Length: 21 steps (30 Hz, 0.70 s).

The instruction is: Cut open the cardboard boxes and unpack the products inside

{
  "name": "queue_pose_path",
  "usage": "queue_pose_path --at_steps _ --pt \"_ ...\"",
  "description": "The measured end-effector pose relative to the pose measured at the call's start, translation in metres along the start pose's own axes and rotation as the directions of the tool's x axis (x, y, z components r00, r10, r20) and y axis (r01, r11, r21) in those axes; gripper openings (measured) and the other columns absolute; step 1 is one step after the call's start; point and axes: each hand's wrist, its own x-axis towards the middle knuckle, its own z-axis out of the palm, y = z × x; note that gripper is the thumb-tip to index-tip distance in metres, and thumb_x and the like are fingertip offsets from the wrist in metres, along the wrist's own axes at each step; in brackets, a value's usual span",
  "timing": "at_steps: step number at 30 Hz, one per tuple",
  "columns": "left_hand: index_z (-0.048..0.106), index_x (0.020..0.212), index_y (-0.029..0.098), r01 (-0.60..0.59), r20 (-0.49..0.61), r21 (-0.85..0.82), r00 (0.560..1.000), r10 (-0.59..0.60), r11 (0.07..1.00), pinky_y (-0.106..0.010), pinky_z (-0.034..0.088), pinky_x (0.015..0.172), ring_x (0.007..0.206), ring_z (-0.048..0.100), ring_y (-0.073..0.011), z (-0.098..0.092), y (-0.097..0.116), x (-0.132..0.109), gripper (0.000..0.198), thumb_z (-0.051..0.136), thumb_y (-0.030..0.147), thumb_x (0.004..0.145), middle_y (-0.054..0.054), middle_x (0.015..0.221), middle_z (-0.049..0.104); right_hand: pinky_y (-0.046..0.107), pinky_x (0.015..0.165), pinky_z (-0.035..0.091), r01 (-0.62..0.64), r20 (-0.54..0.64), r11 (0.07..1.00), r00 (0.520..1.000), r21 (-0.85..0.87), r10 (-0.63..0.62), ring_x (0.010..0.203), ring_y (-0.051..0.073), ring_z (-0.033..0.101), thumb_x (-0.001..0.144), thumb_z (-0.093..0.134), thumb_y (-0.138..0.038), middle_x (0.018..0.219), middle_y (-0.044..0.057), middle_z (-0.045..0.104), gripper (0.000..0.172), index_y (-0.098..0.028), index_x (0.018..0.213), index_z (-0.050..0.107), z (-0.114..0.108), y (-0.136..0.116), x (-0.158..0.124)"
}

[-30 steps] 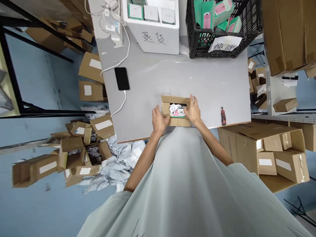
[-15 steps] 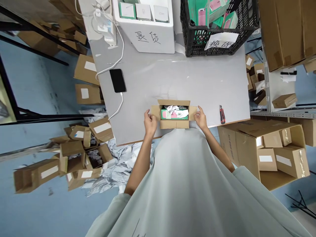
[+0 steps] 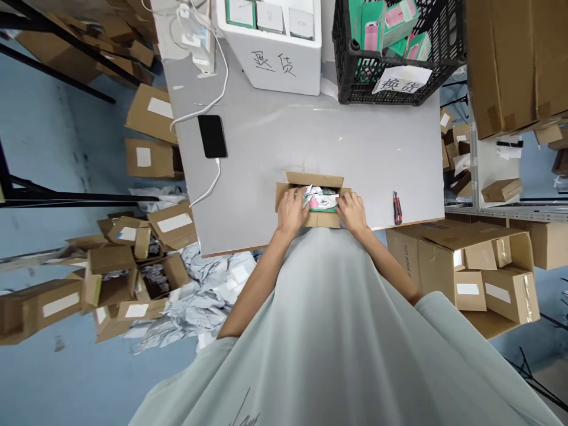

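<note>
As the box lies open, left hand and right hand rest curled at the ends of its packet; whether they grip it cannot be told.

Carton between left hand and right hand: plain brown. Inside: pack green and pink, crumpled paper white. Surface under both: pale grey. Knife right of right hand: red, black. Phone beyond left hand: black, cable white. Far crate black.

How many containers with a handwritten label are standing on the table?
2. A white foam box stands at the far edge, near the middle; a black plastic crate stands to its right. Others may be out of frame.
</note>
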Motion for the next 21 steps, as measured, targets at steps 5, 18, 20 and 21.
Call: queue_pose_path --at_steps 5,18,20,21 --pt "0.066 0.153 0.013 -0.008 0.147 0.126 0.989 -0.01 0.992 -0.057 0.052 0.114 0.134 0.062 -0.044 0.005 0.015 0.023 0.048 0.053 0.027 0.109 -0.026 0.144 0.069 0.05 0.117 0.04 0.129 0.124 0.986 0.985 -0.102 -0.116 0.137 0.038 0.051 0.111 0.064 -0.024 0.149 0.025 0.066 0.032 -0.011 0.14 0.074 -0.005 -0.013 0.024" --pt "0.057 0.144 0.01 0.145 0.274 0.236 0.939 -0.209 0.961 -0.044 0.06 0.1 0.121 0.076 -0.036 -0.014 0.02 0.042 0.04 0.036 0.007 0.109 -0.027 0.127 0.076 0.048 0.111 0.042 0.112 0.142 0.992 0.985 -0.05 -0.103 0.131 0.038 0.057 0.116 0.052 -0.027 0.141 0.023 0.072 0.036 -0.011 0.141 0.072 -0.014 -0.023 0.047" --pt "0.059 0.14 0.013 0.134 0.266 0.227 0.944 -0.194 0.965 -0.044 0.06 0.101 0.124 0.076 -0.0363 -0.017 0.022 0.043 0.038 0.035 0.009 0.11 -0.026 0.133 0.074 0.047 0.111 0.043 0.105 0.17 0.992 0.981 -0.07 -0.092 0.134 0.037 0.056 0.115 0.054 -0.024 0.145 0.022 0.069 0.033 -0.014 0.141 0.072 -0.014 -0.026 0.048" --pt "0.06 0.139 0.014 0.132 0.252 0.221 0.949 -0.187 0.966 -0.045 0.06 0.103 0.124 0.076 -0.0365 -0.017 0.022 0.043 0.037 0.036 0.01 0.111 -0.026 0.138 0.073 0.046 0.111 0.044 0.083 0.186 0.993 0.98 -0.081 -0.066 0.134 0.036 0.056 0.116 0.051 -0.02 0.145 0.022 0.069 0.033 -0.014 0.14 0.073 -0.015 -0.027 0.05"
